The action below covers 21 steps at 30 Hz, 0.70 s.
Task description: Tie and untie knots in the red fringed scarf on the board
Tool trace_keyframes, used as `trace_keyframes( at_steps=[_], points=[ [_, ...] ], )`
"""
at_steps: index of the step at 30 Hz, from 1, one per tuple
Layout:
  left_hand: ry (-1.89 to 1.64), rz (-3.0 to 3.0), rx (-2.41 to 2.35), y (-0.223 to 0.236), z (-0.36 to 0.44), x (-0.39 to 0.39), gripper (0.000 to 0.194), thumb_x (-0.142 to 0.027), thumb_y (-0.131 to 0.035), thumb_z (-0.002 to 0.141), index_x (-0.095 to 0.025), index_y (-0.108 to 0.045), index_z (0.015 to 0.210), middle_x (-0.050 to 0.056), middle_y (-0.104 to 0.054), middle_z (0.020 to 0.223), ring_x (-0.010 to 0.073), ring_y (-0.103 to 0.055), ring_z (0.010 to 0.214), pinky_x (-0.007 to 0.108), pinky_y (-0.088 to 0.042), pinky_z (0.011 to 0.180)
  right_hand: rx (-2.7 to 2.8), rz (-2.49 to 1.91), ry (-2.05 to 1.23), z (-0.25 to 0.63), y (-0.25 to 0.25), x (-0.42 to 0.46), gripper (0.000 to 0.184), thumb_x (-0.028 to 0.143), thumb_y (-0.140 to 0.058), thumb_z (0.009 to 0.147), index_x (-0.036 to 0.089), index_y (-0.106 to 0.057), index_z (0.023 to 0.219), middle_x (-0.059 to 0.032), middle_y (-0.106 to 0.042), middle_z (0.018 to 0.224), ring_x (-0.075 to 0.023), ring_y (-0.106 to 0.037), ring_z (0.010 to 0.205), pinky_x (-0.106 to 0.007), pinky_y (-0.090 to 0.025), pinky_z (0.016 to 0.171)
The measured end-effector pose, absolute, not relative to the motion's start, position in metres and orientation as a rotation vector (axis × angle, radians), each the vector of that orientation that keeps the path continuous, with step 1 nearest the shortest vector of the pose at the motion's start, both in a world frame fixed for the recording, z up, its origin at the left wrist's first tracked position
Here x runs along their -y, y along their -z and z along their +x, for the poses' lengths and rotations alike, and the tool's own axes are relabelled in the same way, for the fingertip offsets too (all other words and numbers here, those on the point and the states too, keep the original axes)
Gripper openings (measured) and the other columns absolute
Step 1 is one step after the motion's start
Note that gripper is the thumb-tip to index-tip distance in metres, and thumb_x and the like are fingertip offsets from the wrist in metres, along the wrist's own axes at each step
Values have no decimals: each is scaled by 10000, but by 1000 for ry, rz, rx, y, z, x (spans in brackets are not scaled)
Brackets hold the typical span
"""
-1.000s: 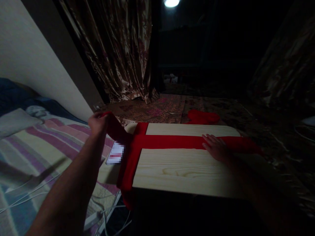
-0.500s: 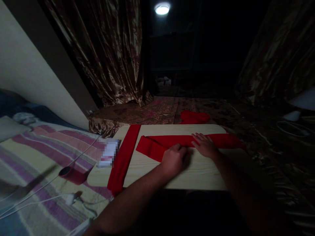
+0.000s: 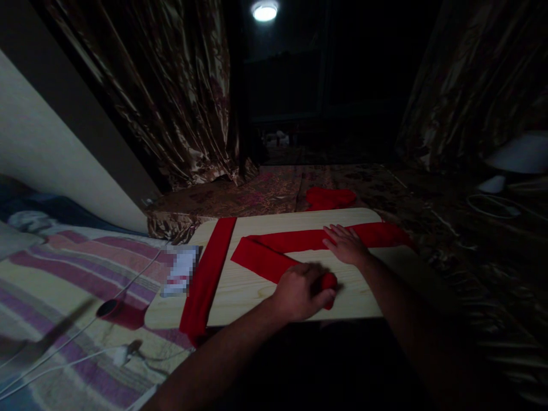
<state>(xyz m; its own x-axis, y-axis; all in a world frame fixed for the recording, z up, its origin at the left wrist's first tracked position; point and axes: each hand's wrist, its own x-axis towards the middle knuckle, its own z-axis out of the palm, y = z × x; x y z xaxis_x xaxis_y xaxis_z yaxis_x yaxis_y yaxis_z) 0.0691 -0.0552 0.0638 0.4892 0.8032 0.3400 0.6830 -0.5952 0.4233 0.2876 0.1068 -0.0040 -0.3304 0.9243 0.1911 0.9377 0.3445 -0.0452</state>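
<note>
While left hand (image 3: 299,291) grips the folded red band (image 3: 274,254) end near the wooden board (image 3: 257,288) front edge, right hand (image 3: 346,244) lies flat, fingers spread, on the band at board centre. Second red strip (image 3: 208,274) crosses board's left end.

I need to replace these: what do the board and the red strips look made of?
Board: pale unfinished-looking wood, likely pine; grain lines show, matte. Red strips: soft woven or knit cloth, matte; one folds flat under the left hand and right hand.
</note>
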Motion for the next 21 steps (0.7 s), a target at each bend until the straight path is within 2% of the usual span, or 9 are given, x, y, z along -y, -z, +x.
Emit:
trace_keyframes(
  at_steps=[3, 6, 9, 11, 13, 16, 19, 21],
  points=[
    [-891, 2374, -1464, -63, 34, 51, 356, -331, -420, 996, -202, -686, 1195, 95, -706, 1096, 205, -647, 998, 345, -514, 930, 2406, -1681, 111, 287, 4, -106, 622, 552, -276, 1001, 285, -370, 1554, -47, -385, 1599, -267, -323, 1471, -526, -231, 1185],
    [-1002, 2220, -1869, -63, -14, 40, 287, -251, -475, 927, -192, -698, 1099, 114, -688, 1107, 247, -626, 1040, 385, -495, 948, 2391, -1684, 87, 287, 4, -106, 622, 552, -285, 1001, 276, -379, 1549, -51, -392, 1595, -267, -324, 1470, -525, -231, 1184],
    [-1083, 1842, -2211, -58, -57, 37, 235, -318, -542, 883, -178, -658, 1033, 121, -675, 1037, 260, -645, 974, 402, -511, 905, 2393, -1678, 62, 287, 3, -105, 622, 548, -297, 1000, 265, -386, 1546, -58, -386, 1597, -272, -325, 1469, -527, -228, 1184],
    [-1090, 1479, -2290, -53, -73, 41, 330, -398, -605, 857, -170, -605, 1096, 117, -682, 1004, 256, -667, 906, 396, -535, 832, 2389, -1671, 61, 287, 2, -104, 619, 547, -301, 1000, 263, -394, 1542, -58, -384, 1598, -272, -326, 1468, -523, -225, 1185],
    [-1128, 1136, -2239, -49, -77, 48, 428, -423, -653, 837, -182, -555, 1178, 107, -694, 1005, 241, -687, 859, 383, -549, 790, 2381, -1663, 72, 287, 1, -103, 615, 545, -302, 1002, 262, -399, 1539, -54, -386, 1598, -271, -326, 1467, -516, -219, 1188],
    [-1249, 751, -1880, -48, -70, 55, 457, -351, -626, 873, -212, -493, 1287, 78, -713, 943, 217, -712, 805, 367, -570, 755, 2371, -1664, 80, 286, -1, -100, 608, 539, -301, 1005, 264, -403, 1538, -48, -389, 1597, -269, -330, 1463, -503, -208, 1193],
    [-1351, 587, -1582, -49, -59, 52, 546, -275, -600, 889, -268, -421, 1405, 45, -709, 870, 206, -717, 749, 372, -590, 722, 2367, -1670, 76, 286, -2, -99, 604, 531, -302, 1006, 262, -405, 1537, -50, -394, 1594, -269, -334, 1460, -486, -199, 1198],
    [-1411, 570, -1581, -48, -56, 44, 619, -264, -629, 871, -318, -399, 1443, 38, -705, 893, 200, -710, 737, 371, -597, 700, 2366, -1673, 68, 286, -3, -98, 607, 532, -305, 1004, 263, -403, 1539, -52, -392, 1596, -270, -331, 1461, -485, -193, 1199]
  ],
)
